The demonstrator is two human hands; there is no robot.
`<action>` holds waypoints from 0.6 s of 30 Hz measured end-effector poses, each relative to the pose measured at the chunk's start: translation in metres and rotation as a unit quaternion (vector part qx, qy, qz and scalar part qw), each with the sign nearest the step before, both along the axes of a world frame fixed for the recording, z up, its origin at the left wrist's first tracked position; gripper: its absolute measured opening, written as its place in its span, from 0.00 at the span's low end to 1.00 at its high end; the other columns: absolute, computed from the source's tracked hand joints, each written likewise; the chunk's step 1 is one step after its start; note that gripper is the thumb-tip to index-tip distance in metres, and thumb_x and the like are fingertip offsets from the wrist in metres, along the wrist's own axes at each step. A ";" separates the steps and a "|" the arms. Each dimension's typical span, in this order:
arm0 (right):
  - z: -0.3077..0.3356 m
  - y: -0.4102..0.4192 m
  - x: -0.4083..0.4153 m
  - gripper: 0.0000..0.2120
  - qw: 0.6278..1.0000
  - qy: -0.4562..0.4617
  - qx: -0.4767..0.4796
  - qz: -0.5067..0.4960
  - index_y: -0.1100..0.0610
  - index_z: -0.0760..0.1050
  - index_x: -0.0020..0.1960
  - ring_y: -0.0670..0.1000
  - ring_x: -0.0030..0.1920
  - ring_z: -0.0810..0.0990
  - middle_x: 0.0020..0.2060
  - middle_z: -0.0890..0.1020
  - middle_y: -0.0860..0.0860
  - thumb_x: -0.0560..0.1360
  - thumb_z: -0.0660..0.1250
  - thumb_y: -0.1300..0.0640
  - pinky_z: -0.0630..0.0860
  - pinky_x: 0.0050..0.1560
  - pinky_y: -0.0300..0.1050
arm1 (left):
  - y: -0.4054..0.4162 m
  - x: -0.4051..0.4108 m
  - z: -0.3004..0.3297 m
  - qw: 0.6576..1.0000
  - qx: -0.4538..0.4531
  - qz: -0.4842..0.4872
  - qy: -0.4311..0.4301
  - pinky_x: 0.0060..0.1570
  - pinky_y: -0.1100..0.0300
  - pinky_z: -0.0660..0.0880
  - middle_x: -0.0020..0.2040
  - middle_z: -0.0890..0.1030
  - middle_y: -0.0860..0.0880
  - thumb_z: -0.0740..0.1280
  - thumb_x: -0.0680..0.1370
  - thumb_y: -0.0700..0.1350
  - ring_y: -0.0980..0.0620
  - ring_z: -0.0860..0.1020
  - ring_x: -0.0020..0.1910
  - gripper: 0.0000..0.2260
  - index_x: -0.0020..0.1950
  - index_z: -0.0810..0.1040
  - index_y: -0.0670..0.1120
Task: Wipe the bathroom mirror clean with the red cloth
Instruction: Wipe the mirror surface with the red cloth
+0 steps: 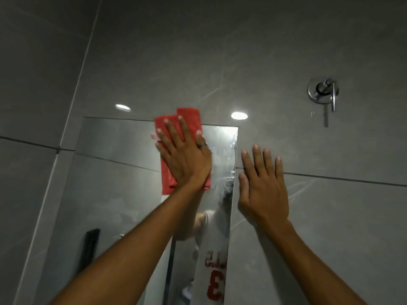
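Note:
The frameless mirror [114,183] hangs on a grey tiled wall and fills the lower left of the view. Its right strip shows foggy smears [224,155] and the reflection of a person in a white shirt with red print. My left hand [185,155] lies flat, fingers spread, pressing the folded red cloth [189,116] against the glass at the mirror's top edge. The cloth's upper end sticks up past that edge onto the tile. My right hand [262,190] rests palm-flat and empty on the tile just right of the mirror's right edge.
A chrome wall valve with a lever handle [323,91] is mounted on the tile at the upper right. Two ceiling lights reflect off the glossy tile above the mirror. A dark upright object [90,247] shows in the mirror's lower left.

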State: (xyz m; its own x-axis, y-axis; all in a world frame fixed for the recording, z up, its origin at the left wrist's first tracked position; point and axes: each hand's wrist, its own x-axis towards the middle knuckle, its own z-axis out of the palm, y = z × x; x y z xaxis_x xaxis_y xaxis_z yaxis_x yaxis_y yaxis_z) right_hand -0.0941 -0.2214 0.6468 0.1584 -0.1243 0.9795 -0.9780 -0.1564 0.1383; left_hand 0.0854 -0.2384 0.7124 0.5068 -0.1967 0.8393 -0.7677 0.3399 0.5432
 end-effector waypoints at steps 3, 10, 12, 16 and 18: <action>-0.001 0.001 0.001 0.29 1.000 -0.008 0.000 0.020 0.51 0.48 0.84 0.51 0.84 0.41 0.84 0.47 0.51 0.85 0.43 0.45 0.41 0.84 0.55 | -0.001 -0.028 0.016 0.993 -0.024 0.002 -0.113 0.83 0.37 0.38 0.86 0.40 0.43 0.46 0.86 0.61 0.37 0.39 0.85 0.31 0.86 0.41 0.50; -0.007 0.001 0.000 0.28 0.977 -0.164 -0.045 0.132 0.56 0.53 0.83 0.51 0.83 0.50 0.82 0.60 0.55 0.85 0.51 0.53 0.51 0.83 0.52 | -0.007 -0.040 -0.047 0.932 -0.085 -0.062 -0.347 0.83 0.37 0.41 0.87 0.42 0.47 0.53 0.88 0.57 0.43 0.38 0.86 0.30 0.86 0.43 0.54; -0.008 0.001 -0.001 0.27 0.976 -0.160 -0.057 0.134 0.56 0.53 0.83 0.48 0.82 0.48 0.82 0.61 0.55 0.85 0.52 0.53 0.51 0.82 0.51 | -0.006 -0.026 -0.086 0.923 -0.073 -0.056 -0.373 0.83 0.36 0.44 0.87 0.43 0.48 0.54 0.87 0.58 0.43 0.39 0.86 0.31 0.86 0.43 0.54; -0.008 0.004 0.000 0.28 0.978 -0.155 -0.052 0.132 0.58 0.55 0.83 0.53 0.83 0.51 0.81 0.61 0.56 0.84 0.52 0.53 0.51 0.82 0.51 | -0.010 0.000 -0.142 0.920 -0.059 -0.042 -0.384 0.82 0.39 0.44 0.87 0.45 0.50 0.52 0.86 0.61 0.45 0.42 0.86 0.30 0.86 0.48 0.55; -0.007 0.004 0.000 0.28 0.982 -0.135 -0.069 0.115 0.60 0.56 0.82 0.52 0.82 0.52 0.81 0.63 0.57 0.84 0.53 0.54 0.53 0.83 0.53 | -0.011 0.000 -0.137 0.924 -0.047 -0.036 -0.379 0.83 0.39 0.44 0.87 0.45 0.50 0.51 0.86 0.63 0.45 0.42 0.86 0.30 0.86 0.48 0.55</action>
State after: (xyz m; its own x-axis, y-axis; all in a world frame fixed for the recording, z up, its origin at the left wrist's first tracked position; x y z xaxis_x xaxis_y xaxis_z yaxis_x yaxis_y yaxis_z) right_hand -0.0941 -0.2176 0.6397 -0.1019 0.0207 0.9946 -0.9225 -0.3761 -0.0867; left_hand 0.0854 -0.2493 0.5753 -0.2440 -0.1154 0.9629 -0.8894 0.4224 -0.1748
